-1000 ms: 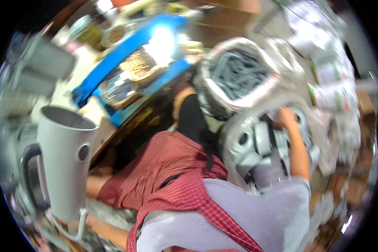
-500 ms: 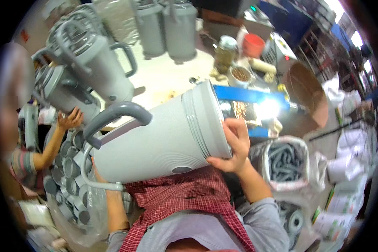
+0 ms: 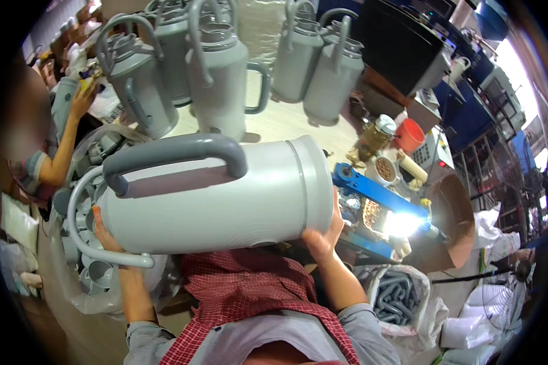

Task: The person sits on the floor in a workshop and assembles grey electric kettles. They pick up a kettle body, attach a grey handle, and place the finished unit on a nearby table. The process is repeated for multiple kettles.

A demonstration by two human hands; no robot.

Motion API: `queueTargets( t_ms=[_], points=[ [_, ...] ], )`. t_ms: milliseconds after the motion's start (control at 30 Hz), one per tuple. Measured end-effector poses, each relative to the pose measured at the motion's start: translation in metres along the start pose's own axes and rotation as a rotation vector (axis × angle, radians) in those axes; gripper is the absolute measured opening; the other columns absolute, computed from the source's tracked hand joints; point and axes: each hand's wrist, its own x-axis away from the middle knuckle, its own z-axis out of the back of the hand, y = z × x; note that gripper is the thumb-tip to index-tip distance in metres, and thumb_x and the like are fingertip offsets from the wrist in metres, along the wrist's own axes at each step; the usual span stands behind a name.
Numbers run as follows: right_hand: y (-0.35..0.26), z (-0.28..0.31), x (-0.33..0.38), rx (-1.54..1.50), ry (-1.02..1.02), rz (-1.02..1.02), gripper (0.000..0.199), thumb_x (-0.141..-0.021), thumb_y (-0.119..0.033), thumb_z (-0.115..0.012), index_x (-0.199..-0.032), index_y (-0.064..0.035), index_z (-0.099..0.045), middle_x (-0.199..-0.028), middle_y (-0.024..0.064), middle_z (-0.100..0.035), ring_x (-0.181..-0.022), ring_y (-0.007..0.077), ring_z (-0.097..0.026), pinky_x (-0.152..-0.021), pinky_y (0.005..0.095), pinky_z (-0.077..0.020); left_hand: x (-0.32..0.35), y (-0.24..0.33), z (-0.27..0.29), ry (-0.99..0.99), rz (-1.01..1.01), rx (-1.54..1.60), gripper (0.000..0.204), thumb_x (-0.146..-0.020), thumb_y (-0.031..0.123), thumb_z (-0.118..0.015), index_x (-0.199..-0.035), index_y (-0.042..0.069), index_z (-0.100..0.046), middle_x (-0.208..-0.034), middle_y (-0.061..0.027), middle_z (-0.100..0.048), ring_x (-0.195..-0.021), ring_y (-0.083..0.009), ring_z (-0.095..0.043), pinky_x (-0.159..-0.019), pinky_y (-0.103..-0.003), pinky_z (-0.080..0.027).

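A large light-grey jug (image 3: 225,210) lies on its side, almost level, held across the front of my red checked apron. Its dark-grey side handle (image 3: 176,149) faces up, and a thin grey bail handle (image 3: 74,213) loops off its left end. My left hand (image 3: 105,236) grips that left end, the fingers partly hidden behind the jug. At the wider, flared right end, my right hand (image 3: 323,237) holds the rim with its thumb in front. Just past that rim is a blue metal fixture (image 3: 380,194) with a bright glare on it.
Several upright grey jugs (image 3: 219,91) stand on the pale table (image 3: 268,125). Right of them are a lidded jar (image 3: 377,137), a red cup (image 3: 410,135) and a cup of small brown parts (image 3: 385,170). A sack (image 3: 383,277) holds grey handles. At left, a co-worker's hand (image 3: 85,100) touches another jug.
The jug has turned from a slant to nearly level, its side handle now facing more toward me. The view has shifted, and the co-worker's hand has moved off the tilted jug.
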Motion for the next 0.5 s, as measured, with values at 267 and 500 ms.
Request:
queueTargets(
  t_ms=[267,500],
  points=[
    [0.074,-0.062,-0.072,-0.606,-0.158,-0.988,0.057,-0.097,-0.041,-0.047,-0.131,0.0035,-0.046,-0.129,0.0152,-0.053,-0.12,0.0221,-0.05,-0.104,0.0364,-0.038,-0.029,0.035,-0.003,0.246,-0.944,-0.468,0.051,-0.096,0.04,-0.041,-0.08,-0.002,-0.065,-0.076,-0.0094,-0.066,-0.068,-0.0159,-0.063,-0.058,-0.03,-0.049],
    [0.09,-0.081,-0.136,-0.384,-0.054,-0.361,0.077,-0.096,-0.061,-0.023,-0.149,-0.0049,-0.024,-0.153,0.0111,-0.027,-0.142,0.0227,-0.021,-0.115,0.0407,-0.0136,-0.104,-0.001,0.035,0.207,-0.177,0.019,0.05,-0.098,0.045,-0.043,-0.097,0.001,-0.065,-0.087,-0.0085,-0.067,-0.074,-0.0162,-0.065,-0.064,-0.029,-0.053]
  ],
)
